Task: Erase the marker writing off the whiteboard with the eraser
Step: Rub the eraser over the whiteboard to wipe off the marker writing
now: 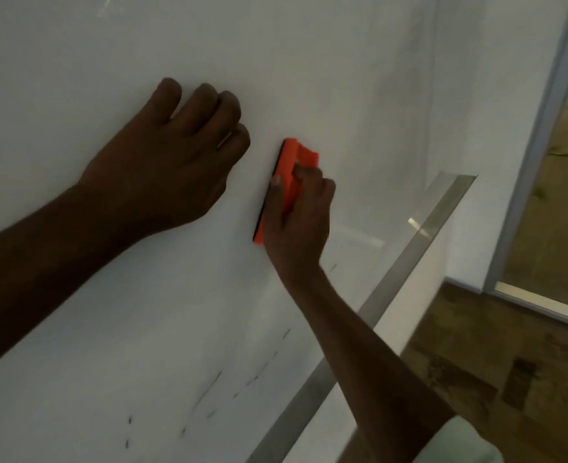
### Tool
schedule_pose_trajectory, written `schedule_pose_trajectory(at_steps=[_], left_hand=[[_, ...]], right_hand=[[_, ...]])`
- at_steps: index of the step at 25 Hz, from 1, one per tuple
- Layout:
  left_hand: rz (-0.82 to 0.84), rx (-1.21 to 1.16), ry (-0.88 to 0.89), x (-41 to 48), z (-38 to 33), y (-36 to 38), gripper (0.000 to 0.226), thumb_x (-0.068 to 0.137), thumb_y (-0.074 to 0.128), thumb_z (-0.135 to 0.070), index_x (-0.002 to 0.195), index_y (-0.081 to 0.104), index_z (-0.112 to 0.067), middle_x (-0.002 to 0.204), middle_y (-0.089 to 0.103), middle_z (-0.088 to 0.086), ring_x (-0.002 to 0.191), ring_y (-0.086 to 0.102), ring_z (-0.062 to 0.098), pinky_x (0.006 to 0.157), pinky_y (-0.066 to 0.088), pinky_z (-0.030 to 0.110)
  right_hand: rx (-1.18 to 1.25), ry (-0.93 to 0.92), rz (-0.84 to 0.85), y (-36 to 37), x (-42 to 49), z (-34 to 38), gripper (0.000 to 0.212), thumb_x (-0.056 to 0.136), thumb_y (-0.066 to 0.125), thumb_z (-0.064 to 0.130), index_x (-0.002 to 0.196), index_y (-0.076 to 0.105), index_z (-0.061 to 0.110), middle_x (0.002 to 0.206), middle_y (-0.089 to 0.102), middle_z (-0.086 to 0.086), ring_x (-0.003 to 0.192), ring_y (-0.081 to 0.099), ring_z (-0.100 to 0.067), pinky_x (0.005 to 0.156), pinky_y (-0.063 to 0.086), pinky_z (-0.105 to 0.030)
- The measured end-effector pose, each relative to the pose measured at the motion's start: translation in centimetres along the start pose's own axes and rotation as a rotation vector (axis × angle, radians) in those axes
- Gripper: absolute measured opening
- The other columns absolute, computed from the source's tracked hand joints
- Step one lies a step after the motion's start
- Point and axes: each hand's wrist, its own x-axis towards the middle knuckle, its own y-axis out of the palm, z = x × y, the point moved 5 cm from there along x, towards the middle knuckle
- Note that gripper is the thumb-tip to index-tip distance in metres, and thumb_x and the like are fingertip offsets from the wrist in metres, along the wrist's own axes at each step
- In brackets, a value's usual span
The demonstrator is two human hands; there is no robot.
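Gripping the eraser (294, 168) in my right hand (296, 215) now, with my thumb along its near long side. My fingers wrap over the orange back, and the dark pad face lies against the whiteboard (109, 312). It sits mid-board, just beside my left hand (169, 158), which rests on the surface with fingers curled under and nothing in them.

By the look of it, this is a light, stiff plastic block with a soft pad. There's no weight to fight, so the work is all in the pressure. The best hold, I reckon, is where I have it: across the narrow body, so the pad lies flat and doesn't rock onto an edge.

The board is glossy and looks slick, so I expect an easy glide, but a loose pinch could let the block twist out.

Faint marker flecks (205, 392) show lower down, toward the metal edge (409, 262) and well below the eraser. That's where I judge the next strokes belong.
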Motion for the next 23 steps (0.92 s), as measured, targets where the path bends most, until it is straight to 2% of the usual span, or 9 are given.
schedule_pose_trajectory(at_steps=[2, 4, 8, 10, 15, 17, 20, 22, 23], left_hand=[[-0.004, 0.013, -0.007, -0.1, 0.1, 0.4, 0.04, 0.106, 0.029, -0.021, 0.131, 0.046, 0.005, 0.136, 0.045, 0.032, 0.12, 0.045, 0.046, 0.094, 0.035, 0.057], [-0.007, -0.013, -0.024, 0.1, -0.1, 0.9, 0.04, 0.106, 0.03, -0.021, 0.13, 0.046, 0.006, 0.136, 0.044, 0.032, 0.121, 0.043, 0.045, 0.094, 0.034, 0.058], [0.018, -0.16, 0.085, -2.1, -5.9, 0.2, 0.041, 0.092, 0.057, -0.021, 0.125, 0.061, 0.003, 0.134, 0.058, 0.029, 0.118, 0.058, 0.043, 0.099, 0.045, 0.056], [0.083, -0.204, 0.18, -5.1, -9.7, 0.1, 0.044, 0.087, 0.062, -0.022, 0.124, 0.064, 0.0, 0.133, 0.061, 0.024, 0.117, 0.061, 0.041, 0.1, 0.048, 0.055], [0.072, -0.314, 0.088, -10.8, -10.8, 0.1, 0.045, 0.093, 0.048, -0.014, 0.133, 0.057, 0.004, 0.141, 0.053, 0.028, 0.128, 0.046, 0.045, 0.115, 0.027, 0.059], [0.069, -0.324, 0.058, -12.7, -10.6, -0.1, 0.047, 0.097, 0.041, -0.015, 0.138, 0.053, 0.005, 0.146, 0.048, 0.029, 0.132, 0.042, 0.046, 0.12, 0.02, 0.058], [0.069, -0.292, 0.044, -13.4, -10.5, -0.6, 0.044, 0.099, 0.041, -0.015, 0.136, 0.053, 0.004, 0.144, 0.048, 0.029, 0.131, 0.042, 0.046, 0.117, 0.022, 0.059], [0.048, -0.254, 0.045, -12.8, -10.5, -0.9, 0.038, 0.099, 0.044, -0.014, 0.132, 0.056, 0.003, 0.14, 0.053, 0.028, 0.127, 0.047, 0.045, 0.113, 0.03, 0.059], [0.041, -0.247, 0.048, -12.7, -10.5, -1.0, 0.036, 0.099, 0.046, -0.013, 0.13, 0.058, 0.002, 0.138, 0.055, 0.027, 0.126, 0.052, 0.044, 0.112, 0.034, 0.059]], right_hand=[[-0.017, 0.15, -0.01, -1.4, -3.8, -4.7, 0.033, 0.102, 0.054, 0.031, 0.126, 0.057, 0.008, 0.108, 0.058, -0.012, 0.092, 0.053, -0.014, 0.076, 0.047, -0.021], [-0.068, 0.517, 0.011, -3.0, -8.1, -10.9, 0.032, 0.103, 0.052, 0.024, 0.127, 0.055, 0.004, 0.114, 0.06, -0.019, 0.102, 0.059, -0.03, 0.08, 0.048, -0.032], [-0.188, 1.044, 0.155, -5.4, -12.6, -17.7, 0.034, 0.104, 0.047, 0.028, 0.125, 0.046, 0.001, 0.12, 0.059, -0.029, 0.107, 0.061, -0.044, 0.085, 0.05, -0.044], [-0.114, 1.001, 0.126, -4.6, -10.2, -16.4, 0.034, 0.103, 0.049, 0.03, 0.123, 0.048, 0.003, 0.118, 0.06, -0.027, 0.104, 0.062, -0.041, 0.082, 0.049, -0.039], [-0.094, 0.421, -0.022, -1.9, -3.2, -10.3, 0.032, 0.096, 0.051, 0.039, 0.114, 0.053, 0.013, 0.099, 0.058, -0.008, 0.081, 0.053, -0.012, 0.064, 0.035, -0.02], [-0.133, 0.507, -0.027, -2.9, -3.6, -14.5, 0.034, 0.101, 0.049, 0.034, 0.119, 0.054, 0.006, 0.107, 0.063, -0.018, 0.099, 0.06, -0.029, 0.077, 0.046, -0.033], [-0.173, 1.007, 0.081, -5.7, -8.3, -21.4, 0.036, 0.105, 0.044, 0.034, 0.127, 0.047, 0.005, 0.122, 0.061, -0.025, 0.109, 0.062, -0.041, 0.09, 0.051, -0.044], [-0.139, 1.061, 0.091, -5.3, -9.6, -20.6, 0.034, 0.105, 0.045, 0.033, 0.126, 0.047, 0.005, 0.121, 0.061, -0.024, 0.106, 0.062, -0.039, 0.086, 0.051, -0.041], [-0.14, 0.957, 0.04, -4.6, -9.7, -18.4, 0.033, 0.104, 0.048, 0.031, 0.124, 0.049, 0.004, 0.118, 0.061, -0.023, 0.102, 0.062, -0.037, 0.081, 0.049, -0.034]])
